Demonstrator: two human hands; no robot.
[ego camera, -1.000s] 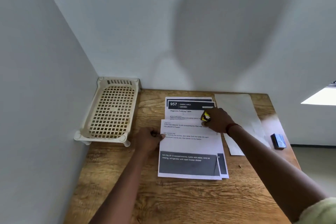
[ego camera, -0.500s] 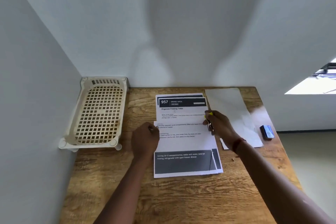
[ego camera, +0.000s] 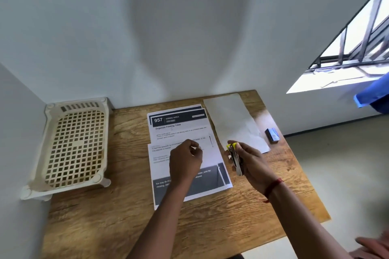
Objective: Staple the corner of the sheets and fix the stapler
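Since the earlier frame the right hand (ego camera: 250,161) has lifted off the printed sheets (ego camera: 185,153) and now sits just right of them, at centre right of the frame, fingers curled round a small stapler (ego camera: 235,159) (metal body, yellow tip, held nearly on end). Meanwhile the left hand (ego camera: 186,161) has slid from the sheets' left edge onto their middle, its fingers curled and pinching at the top page. These sheets lie overlapped at the centre of the wooden table (ego camera: 105,216). Readable print: "957", "DINING AREA", "Organize Folding Table"; the smaller lines blur. Right of them lies a blank paper (ego camera: 229,118), then a small blue box (ego camera: 272,135). At the left edge stands a cream plastic basket (ego camera: 73,149).
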